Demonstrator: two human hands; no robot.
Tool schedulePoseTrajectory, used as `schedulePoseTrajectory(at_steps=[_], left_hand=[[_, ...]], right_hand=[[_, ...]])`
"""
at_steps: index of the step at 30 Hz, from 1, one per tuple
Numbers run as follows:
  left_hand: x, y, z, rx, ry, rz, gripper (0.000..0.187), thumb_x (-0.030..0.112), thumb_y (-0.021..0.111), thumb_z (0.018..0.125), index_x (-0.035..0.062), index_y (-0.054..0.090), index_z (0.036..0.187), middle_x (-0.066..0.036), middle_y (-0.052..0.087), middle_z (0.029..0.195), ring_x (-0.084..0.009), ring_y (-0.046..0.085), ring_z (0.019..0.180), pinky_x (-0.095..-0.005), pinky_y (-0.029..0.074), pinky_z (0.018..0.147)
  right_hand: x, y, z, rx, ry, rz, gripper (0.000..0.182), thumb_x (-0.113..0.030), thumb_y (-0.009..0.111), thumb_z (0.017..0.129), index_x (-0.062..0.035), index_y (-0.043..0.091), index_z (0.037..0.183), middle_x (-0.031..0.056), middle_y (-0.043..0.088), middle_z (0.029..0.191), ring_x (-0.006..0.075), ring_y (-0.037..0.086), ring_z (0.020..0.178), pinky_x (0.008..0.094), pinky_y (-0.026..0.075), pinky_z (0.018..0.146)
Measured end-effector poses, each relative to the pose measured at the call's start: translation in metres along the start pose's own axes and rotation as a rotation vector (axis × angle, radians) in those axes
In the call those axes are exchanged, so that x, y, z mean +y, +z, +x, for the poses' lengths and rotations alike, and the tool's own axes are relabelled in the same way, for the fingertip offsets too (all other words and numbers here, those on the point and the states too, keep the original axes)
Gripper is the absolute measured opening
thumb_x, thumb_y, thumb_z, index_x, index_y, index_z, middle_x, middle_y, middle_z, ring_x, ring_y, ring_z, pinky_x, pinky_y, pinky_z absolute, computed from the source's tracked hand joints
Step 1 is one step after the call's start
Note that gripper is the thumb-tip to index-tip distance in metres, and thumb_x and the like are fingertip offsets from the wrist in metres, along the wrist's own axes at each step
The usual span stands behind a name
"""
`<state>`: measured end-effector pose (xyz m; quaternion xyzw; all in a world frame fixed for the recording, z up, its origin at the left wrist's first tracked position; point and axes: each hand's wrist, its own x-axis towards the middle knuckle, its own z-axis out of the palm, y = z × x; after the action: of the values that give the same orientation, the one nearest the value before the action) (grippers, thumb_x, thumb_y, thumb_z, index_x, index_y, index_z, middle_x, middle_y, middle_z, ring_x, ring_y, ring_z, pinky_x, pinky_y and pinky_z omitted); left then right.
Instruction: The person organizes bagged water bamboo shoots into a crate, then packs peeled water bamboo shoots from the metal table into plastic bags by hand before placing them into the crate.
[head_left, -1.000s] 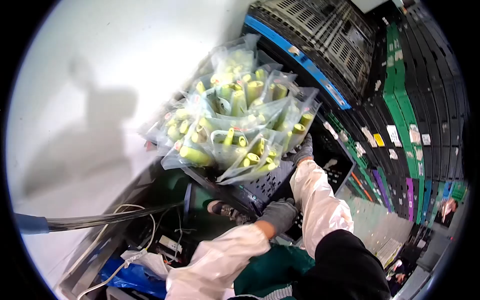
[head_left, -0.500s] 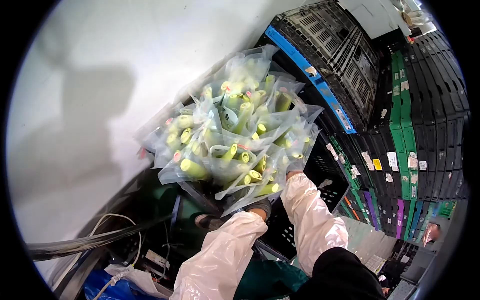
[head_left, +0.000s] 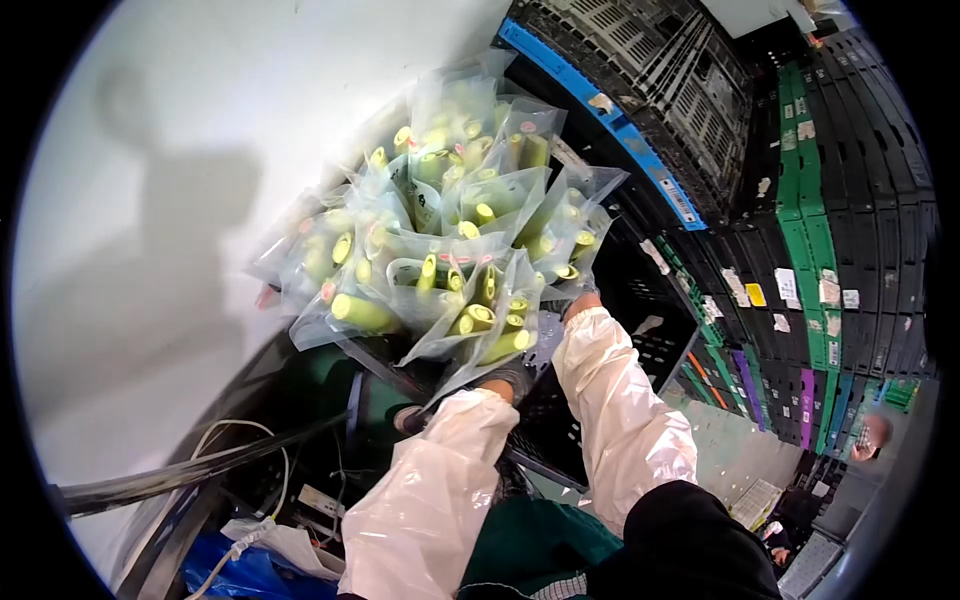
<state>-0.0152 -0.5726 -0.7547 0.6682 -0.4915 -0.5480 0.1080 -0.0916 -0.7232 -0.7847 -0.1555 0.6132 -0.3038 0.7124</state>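
Note:
Thick yellow-green cut stems in clear plastic sleeves (head_left: 463, 240) stand bunched, cut ends up, in the middle of the head view. Under them shows part of a dark crate (head_left: 385, 368). My left hand (head_left: 503, 390), in a dark covering, is at the near edge of the sleeves; the plastic hides its fingers. My right hand (head_left: 582, 303) reaches in at the right side of the bunch, its fingers also out of sight. Whether either hand grips the crate or the sleeves cannot be made out. Both forearms wear shiny pale plastic sleeve covers.
A white wall (head_left: 200, 110) runs along the left. Stacked black and green crates (head_left: 800, 250) rise on the right, with a blue-edged crate (head_left: 620, 125) nearer. Cables (head_left: 215, 465) and a blue bag (head_left: 235, 570) lie lower left. A person's hand (head_left: 780, 553) shows far lower right.
The sleeved stems have shifted a little up and left, and their plastic tops stand farther apart. Both my hands moved with them. The view itself has also shifted slightly.

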Motion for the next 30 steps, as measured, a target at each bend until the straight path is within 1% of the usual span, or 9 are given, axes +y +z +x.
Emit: schedulePoseTrajectory(at_steps=[4,9,15,18,19,22,23,28,30], left_hand=[[0.003,-0.009,-0.016,0.022,-0.014,-0.082,0.07,0.031,0.056,0.074,-0.0007,0.025,0.128,-0.023,0.034,0.126,-0.0341,0.036,0.117,-0.0348,0.03,0.096],[0.001,-0.016,-0.041,0.168,0.144,-0.254,0.06,0.027,0.057,0.078,-0.0013,0.032,0.124,-0.02,0.043,0.118,-0.0296,0.042,0.108,-0.0332,0.032,0.092],[0.026,-0.058,-0.153,0.148,-0.076,-1.206,0.036,-0.004,0.045,0.081,-0.0036,0.04,0.117,-0.011,0.052,0.11,-0.0156,0.048,0.102,-0.0234,0.038,0.091],[0.005,-0.037,-0.196,0.32,-0.106,-1.259,0.038,-0.005,0.037,0.082,-0.0029,0.037,0.12,-0.012,0.047,0.118,-0.0164,0.042,0.112,-0.0265,0.035,0.097],[-0.018,-0.023,-0.207,0.541,0.152,-0.873,0.035,-0.001,0.044,0.082,-0.0006,0.041,0.117,-0.009,0.05,0.109,-0.0142,0.047,0.1,-0.0241,0.039,0.087],[0.027,-0.043,-0.278,0.739,0.144,-1.289,0.025,0.01,0.053,0.082,0.0053,0.051,0.106,-0.007,0.054,0.092,-0.0155,0.053,0.084,-0.0256,0.044,0.074],[0.052,-0.06,-0.308,0.882,0.091,-0.786,0.021,0.014,0.054,0.082,0.0068,0.053,0.101,-0.007,0.054,0.089,-0.017,0.053,0.08,-0.0271,0.045,0.071],[0.145,-0.055,-0.487,0.595,0.292,-2.266,0.034,0.004,0.055,0.08,0.0022,0.046,0.113,-0.006,0.053,0.101,-0.0158,0.053,0.087,-0.0259,0.045,0.076],[0.151,-0.01,-0.522,1.216,-0.025,-0.609,0.033,0.015,0.051,0.083,0.0008,0.047,0.112,-0.011,0.055,0.101,-0.0212,0.055,0.09,-0.0327,0.045,0.079]], right_hand=[[-0.031,-0.004,-0.002,-0.095,0.116,0.124,0.063,-0.061,0.022,0.081,-0.0176,0.039,0.123,0.0076,0.04,0.127,0.0416,0.037,0.111,0.0705,0.019,0.081],[-0.044,-0.002,-0.073,0.242,0.08,0.104,0.066,-0.056,0.034,0.082,-0.0245,0.008,0.134,0.0112,0.016,0.138,0.0369,0.025,0.122,0.0678,0.016,0.088],[-0.01,-0.055,-0.141,0.177,0.129,-0.047,0.052,-0.045,0.047,0.079,-0.0152,0.038,0.121,0.0063,0.04,0.12,0.0254,0.047,0.093,0.0521,0.036,0.076],[0.026,-0.071,-0.182,0.142,0.235,-0.244,0.038,-0.038,0.047,0.081,-0.0154,0.043,0.111,0.0052,0.049,0.103,0.0235,0.051,0.085,0.0448,0.04,0.07],[0.037,-0.075,-0.196,0.119,0.231,-0.346,0.035,-0.035,0.045,0.083,-0.0147,0.042,0.111,0.0067,0.051,0.103,0.0232,0.053,0.083,0.0448,0.04,0.071],[0.1,-0.121,-0.209,-0.597,-0.423,-0.872,0.023,-0.021,0.05,0.083,-0.0078,0.05,0.102,0.0041,0.055,0.088,0.0147,0.054,0.071,0.0266,0.043,0.065],[0.082,-0.093,-0.259,-0.64,-0.219,-0.803,0.025,-0.019,0.051,0.083,-0.0051,0.05,0.103,0.0041,0.055,0.091,0.0133,0.053,0.075,0.0253,0.042,0.068],[0.038,-0.009,-0.434,-0.977,0.35,-0.96,0.028,-0.013,0.053,0.081,-0.0021,0.051,0.107,0.0025,0.054,0.098,0.01,0.049,0.09,0.0229,0.04,0.079],[0.063,-0.029,-0.413,-1.126,0.297,-1.012,0.027,-0.014,0.056,0.082,-0.002,0.051,0.106,0.0016,0.057,0.093,0.01,0.053,0.085,0.0226,0.043,0.075]])
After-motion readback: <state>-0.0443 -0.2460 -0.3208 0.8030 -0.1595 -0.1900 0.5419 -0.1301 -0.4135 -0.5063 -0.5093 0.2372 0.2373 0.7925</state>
